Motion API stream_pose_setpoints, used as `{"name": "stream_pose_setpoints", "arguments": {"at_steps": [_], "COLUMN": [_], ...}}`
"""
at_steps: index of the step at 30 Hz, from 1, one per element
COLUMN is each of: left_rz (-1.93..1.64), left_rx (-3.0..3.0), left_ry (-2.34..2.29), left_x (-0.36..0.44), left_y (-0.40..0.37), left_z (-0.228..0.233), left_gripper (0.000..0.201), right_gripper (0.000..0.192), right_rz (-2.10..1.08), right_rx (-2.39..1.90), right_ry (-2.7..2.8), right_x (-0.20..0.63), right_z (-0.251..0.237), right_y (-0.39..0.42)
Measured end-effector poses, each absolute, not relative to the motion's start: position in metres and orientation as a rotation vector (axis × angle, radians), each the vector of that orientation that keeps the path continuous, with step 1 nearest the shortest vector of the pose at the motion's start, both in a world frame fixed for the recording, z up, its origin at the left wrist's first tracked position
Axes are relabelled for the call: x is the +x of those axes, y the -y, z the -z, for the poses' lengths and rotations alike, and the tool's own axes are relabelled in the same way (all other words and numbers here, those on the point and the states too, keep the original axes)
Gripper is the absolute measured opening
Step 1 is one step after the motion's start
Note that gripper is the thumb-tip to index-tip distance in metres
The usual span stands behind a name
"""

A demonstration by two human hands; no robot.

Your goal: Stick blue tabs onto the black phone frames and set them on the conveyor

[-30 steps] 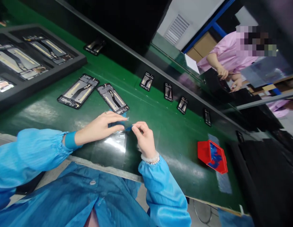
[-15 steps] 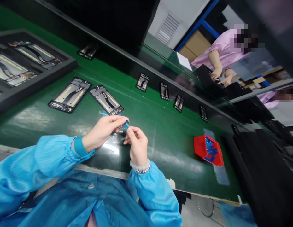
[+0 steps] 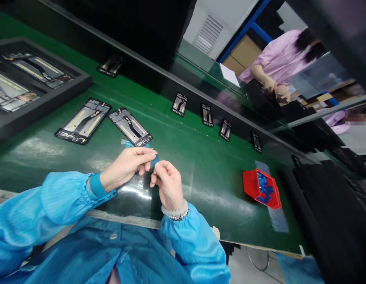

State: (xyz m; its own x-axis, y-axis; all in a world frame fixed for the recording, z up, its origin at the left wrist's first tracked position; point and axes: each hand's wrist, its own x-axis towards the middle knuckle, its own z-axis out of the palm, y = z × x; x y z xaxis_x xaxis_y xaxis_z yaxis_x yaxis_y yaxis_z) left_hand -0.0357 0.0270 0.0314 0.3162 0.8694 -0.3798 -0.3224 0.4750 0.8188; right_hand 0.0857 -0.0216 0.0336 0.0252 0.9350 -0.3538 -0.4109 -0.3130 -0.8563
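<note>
A small piece of blue film (image 3: 155, 160) is pinched between my two hands above the green mat. My left hand (image 3: 128, 165) grips its upper left side with thumb and fingers. At its lower right, the thumb and fingertips of my right hand (image 3: 170, 183) close on it. Just beyond my hands lies an opened phone frame (image 3: 131, 126), its inside facing up, with pieces of blue film (image 3: 135, 145) at its near end. A second phone frame (image 3: 83, 120) rests to its left, also inside up.
A black tray (image 3: 72, 85) holding phone frames stands at the left. Several phone frames (image 3: 207, 115) lie along the belt at the back. A red bin (image 3: 250, 185) with blue pieces sits at the right. Across the bench, a person in pink (image 3: 277, 53) works with both hands.
My hands have shifted slightly left in the picture with the blue film, which has turned and looks darker. The co-worker's hands have moved. The phone frames lie as before.
</note>
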Motion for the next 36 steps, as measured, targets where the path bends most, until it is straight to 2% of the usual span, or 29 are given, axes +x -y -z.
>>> {"name": "stream_pose_setpoints", "arguments": {"at_steps": [3, 5, 9, 10, 12, 15, 19, 22, 26, 30, 32, 35, 36], "left_rz": [-0.904, -0.926, -1.050, -1.069, -1.048, -0.912, -0.838, -0.881, -0.919, -0.902, -0.839, -0.734, -0.717], "left_rx": [0.741, 0.795, 0.918, 0.951, 1.030, 1.138, 1.153, 1.088, 0.976, 0.933, 0.961, 1.134, 1.221], "left_ry": [-0.972, -0.993, -1.050, -1.089, -1.161, -1.177, -1.189, -1.189, -1.049, -0.988, -1.012, -1.050, -1.053], "left_x": [-0.036, -0.037, -0.041, -0.041, -0.040, -0.038, -0.041, -0.040, -0.030, -0.022, -0.022, -0.024, -0.025], "left_y": [-0.025, -0.027, -0.037, -0.039, -0.043, -0.046, -0.049, -0.047, -0.037, -0.027, -0.022, -0.016, -0.014], "left_z": [-0.033, -0.035, -0.038, -0.038, -0.035, -0.028, -0.025, -0.028, -0.036, -0.036, -0.029, -0.013, -0.008], "left_gripper": [0.023, 0.027, 0.062, 0.067, 0.067, 0.051, 0.046, 0.055, 0.077, 0.068, 0.062, 0.057, 0.054], "right_gripper": [0.026, 0.023, 0.022, 0.025, 0.044, 0.072, 0.083, 0.088, 0.096, 0.097, 0.083, 0.024, 0.013], "right_rz": [-1.529, -1.408, -0.685, -0.549, -0.368, -0.229, -0.208, -0.256, -0.435, -0.643, -0.653, -0.624, -0.644], "right_rx": [-1.220, -1.332, -1.800, -1.858, -1.948, -2.076, -2.173, -2.149, -1.825, -1.563, -1.591, -1.636, -1.642], "right_ry": [0.761, 0.988, 1.385, 1.375, 1.315, 1.202, 1.082, 1.110, 1.418, 1.657, 1.540, 1.299, 1.281], "right_x": [0.090, 0.105, 0.174, 0.195, 0.233, 0.270, 0.280, 0.267, 0.221, 0.174, 0.164, 0.162, 0.162], "right_z": [-0.031, -0.032, -0.043, -0.047, -0.052, -0.051, -0.049, -0.052, -0.046, -0.032, -0.026, -0.024, -0.025], "right_y": [0.019, 0.003, -0.075, -0.099, -0.146, -0.197, -0.221, -0.189, -0.069, 0.051, 0.075, 0.071, 0.064]}}
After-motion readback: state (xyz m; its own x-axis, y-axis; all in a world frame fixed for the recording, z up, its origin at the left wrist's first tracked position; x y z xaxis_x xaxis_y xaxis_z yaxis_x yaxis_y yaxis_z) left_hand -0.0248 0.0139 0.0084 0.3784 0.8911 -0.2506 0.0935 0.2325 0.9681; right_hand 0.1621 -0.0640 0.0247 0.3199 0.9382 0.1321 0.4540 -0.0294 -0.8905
